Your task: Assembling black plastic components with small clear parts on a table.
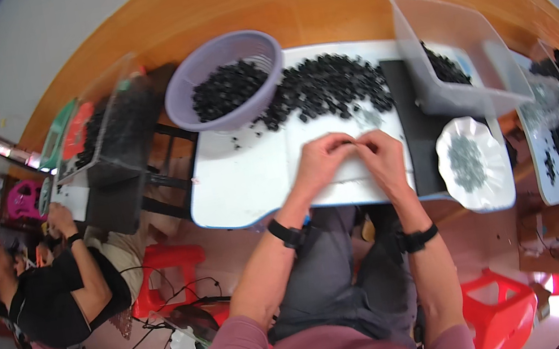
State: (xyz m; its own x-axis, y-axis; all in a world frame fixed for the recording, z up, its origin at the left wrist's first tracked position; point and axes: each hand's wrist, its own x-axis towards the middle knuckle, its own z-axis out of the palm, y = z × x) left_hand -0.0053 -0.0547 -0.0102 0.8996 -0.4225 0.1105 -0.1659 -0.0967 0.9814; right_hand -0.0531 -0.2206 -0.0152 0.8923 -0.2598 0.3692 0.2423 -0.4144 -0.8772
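My left hand (323,161) and my right hand (384,156) meet over the front part of the white table (244,180), fingertips pinched together. A small black part (348,142) shows at the fingertips of my left hand; its shape is mostly hidden. The fingers of my right hand press close beside it, and what they hold is too small to make out. Just beyond the hands lies a heap of small black parts (335,85), with a few small clear pieces (368,117) at its near edge.
A purple basket (180,110) of black parts stands at the back left. To the right are a clear plastic bin (498,78) with black parts and a white scalloped plate (492,181) of small clear pieces. Another person (56,290) sits at left. Red stools (499,315) stand nearby.
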